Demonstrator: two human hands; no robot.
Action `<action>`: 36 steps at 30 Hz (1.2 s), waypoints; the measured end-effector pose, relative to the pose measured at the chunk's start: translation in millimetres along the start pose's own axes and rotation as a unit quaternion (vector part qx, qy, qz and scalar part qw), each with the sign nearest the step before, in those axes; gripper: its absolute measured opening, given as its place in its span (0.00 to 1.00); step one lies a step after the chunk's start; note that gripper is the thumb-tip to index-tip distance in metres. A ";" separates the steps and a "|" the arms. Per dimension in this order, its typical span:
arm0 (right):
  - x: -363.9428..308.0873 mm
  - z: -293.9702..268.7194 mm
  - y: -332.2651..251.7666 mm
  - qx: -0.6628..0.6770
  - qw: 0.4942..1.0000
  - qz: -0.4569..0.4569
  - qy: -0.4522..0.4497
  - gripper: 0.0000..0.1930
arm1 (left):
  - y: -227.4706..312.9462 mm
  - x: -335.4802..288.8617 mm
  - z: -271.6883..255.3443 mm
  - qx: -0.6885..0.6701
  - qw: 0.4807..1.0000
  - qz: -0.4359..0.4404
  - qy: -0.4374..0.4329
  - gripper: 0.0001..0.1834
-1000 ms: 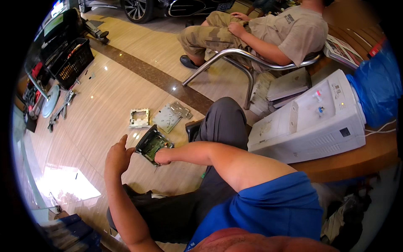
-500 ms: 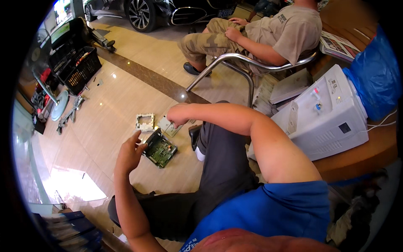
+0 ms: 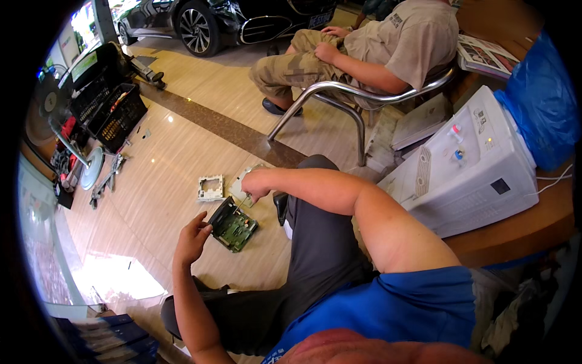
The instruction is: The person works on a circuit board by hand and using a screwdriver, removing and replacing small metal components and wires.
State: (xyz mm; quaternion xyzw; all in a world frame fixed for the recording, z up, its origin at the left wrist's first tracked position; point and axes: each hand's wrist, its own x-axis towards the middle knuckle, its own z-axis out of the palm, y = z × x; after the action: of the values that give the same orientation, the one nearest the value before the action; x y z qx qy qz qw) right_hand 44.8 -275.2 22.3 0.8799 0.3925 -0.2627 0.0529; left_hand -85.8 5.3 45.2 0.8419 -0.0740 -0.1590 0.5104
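Note:
On the floor in front of me lies a green circuit board [image 3: 237, 232] with a black housing [image 3: 224, 212] along its far left edge. My left hand [image 3: 193, 238] is at that housing's left end, fingers stretched and apart, the thumb against or very near its edge. Closed above the board's far side, my right hand [image 3: 257, 184] grips what looks like a screwdriver [image 3: 242, 202]. Its thin shaft points down to the housing; the handle is hidden in my fist. A pale square frame [image 3: 211, 188] and a whitish flat plate [image 3: 237, 187] lie just beyond.
A person [image 3: 400, 48] sits in a metal-armed chair [image 3: 327, 85] at the far right. To the right is a white water dispenser [image 3: 467, 176] with a blue bag [image 3: 539, 109]. Black crates [image 3: 121, 118] and a fan [image 3: 92, 168] stand left; a car [image 3: 230, 24] is behind.
The view has shifted slightly. My right hand has come a little lower toward the board with the screwdriver. My left hand stays beside the housing, its fingers slightly closer together.

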 end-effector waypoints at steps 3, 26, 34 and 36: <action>-0.5 -0.5 -0.9 0.001 1.000 0.001 0.000 0.20 | 2.4 0.3 1.0 0.020 1.000 -0.016 -0.013 0.27; 11.3 11.4 -9.9 -0.002 1.000 -0.012 -0.015 0.18 | 126.7 -45.3 21.5 -0.358 0.908 0.194 -0.102 0.48; 15.2 2.8 -16.3 -0.008 1.000 -0.018 -0.015 0.18 | 255.2 -141.8 54.3 -0.572 0.724 0.242 -0.300 0.57; 14.7 3.7 -15.3 0.003 1.000 -0.023 -0.010 0.17 | 250.0 -143.3 50.3 -0.553 0.733 0.276 -0.285 0.55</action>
State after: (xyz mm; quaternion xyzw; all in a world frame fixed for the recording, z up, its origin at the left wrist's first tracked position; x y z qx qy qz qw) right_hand 40.5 -256.0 13.5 0.8680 0.4115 -0.2739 0.0476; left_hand -228.2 -112.7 271.9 0.2689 -0.3440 -0.2565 0.8623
